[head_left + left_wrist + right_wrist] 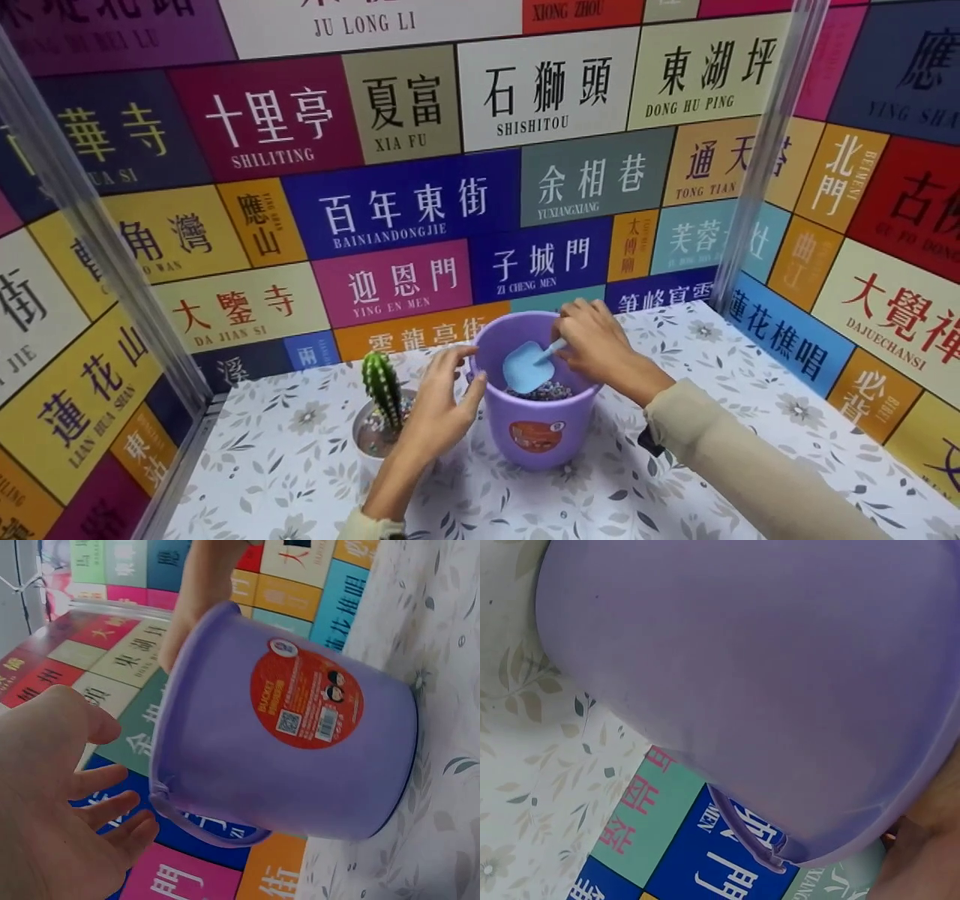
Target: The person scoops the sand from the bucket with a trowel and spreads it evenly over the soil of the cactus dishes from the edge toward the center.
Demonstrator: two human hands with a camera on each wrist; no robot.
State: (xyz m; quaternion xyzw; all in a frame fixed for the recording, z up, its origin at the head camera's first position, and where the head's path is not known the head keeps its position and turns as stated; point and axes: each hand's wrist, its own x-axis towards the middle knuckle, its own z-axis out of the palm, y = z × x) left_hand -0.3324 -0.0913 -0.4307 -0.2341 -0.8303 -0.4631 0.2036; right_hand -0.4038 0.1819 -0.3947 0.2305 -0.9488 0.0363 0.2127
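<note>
A purple bucket (pixel 536 431) with a round red label stands upright on the table, dark gravel (pixel 551 391) inside it. My right hand (pixel 606 346) is at the far right of its rim and grips the handle of a light blue toy shovel (pixel 528 368). The shovel's blade hangs inside the bucket above the gravel. In the right wrist view the bucket's wall hides most of the right hand (pixel 922 862). On the other side, my left hand (pixel 441 409) is beside the rim, fingers spread. The left wrist view shows that left hand (pixel 67 795) holding nothing, apart from the bucket.
A green cactus (pixel 383 390) grows in a white pot (pixel 365 459) left of the bucket, partly behind my left forearm. The table has a leaf-patterned cloth (pixel 292 450). Panels with colourful name signs (pixel 405 202) rise behind and at both sides.
</note>
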